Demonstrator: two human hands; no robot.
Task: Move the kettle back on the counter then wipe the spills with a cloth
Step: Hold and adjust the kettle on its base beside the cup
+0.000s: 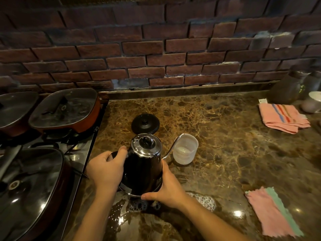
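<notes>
Fingers of left hand point(106, 168) curl round handle of kettle point(144, 164); right hand point(163, 186) cups kettle's lower right side and base rim. Kettle stands upright near counter point(225, 145) front, foamy spill point(203, 200) just before it. Plastic cup point(185, 148) under spout. Round base point(145, 123) behind. Pink-green cloth point(272, 213) lies right, bare counter between. Stove edge point(92, 153) close on left.
</notes>
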